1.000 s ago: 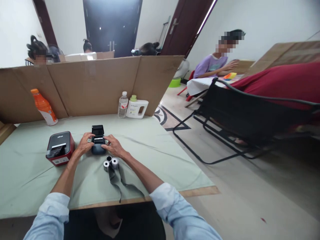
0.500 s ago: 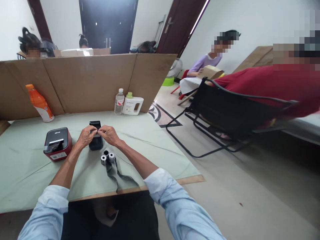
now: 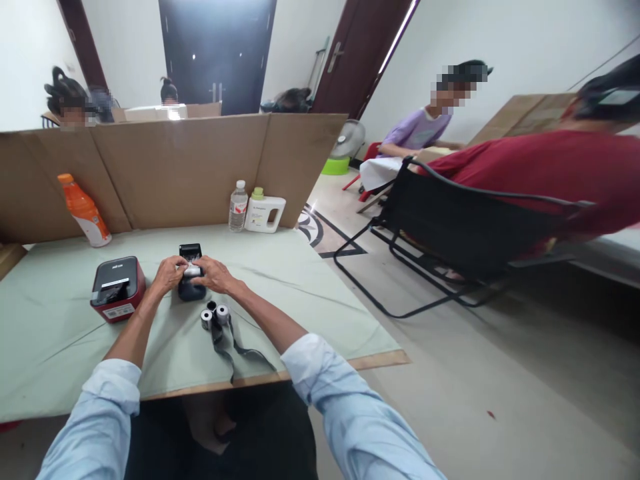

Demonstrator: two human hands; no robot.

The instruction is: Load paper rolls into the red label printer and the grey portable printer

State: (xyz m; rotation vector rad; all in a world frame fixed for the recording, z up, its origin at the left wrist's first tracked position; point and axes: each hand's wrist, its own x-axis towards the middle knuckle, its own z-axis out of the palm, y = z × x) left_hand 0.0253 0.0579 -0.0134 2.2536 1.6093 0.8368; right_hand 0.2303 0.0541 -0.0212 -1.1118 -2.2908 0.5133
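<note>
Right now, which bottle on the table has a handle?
The white bottle with the green cap; the clear bottle and orange bottle have none.

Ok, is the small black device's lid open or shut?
Open: the lid stands raised at the far side of the device, with a whitish roll visible in front of it.

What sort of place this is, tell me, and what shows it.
Probably a room set up with makeshift workstations: a cardboard partition stands along the cloth-covered table, and a person in purple sits at another table.
</note>
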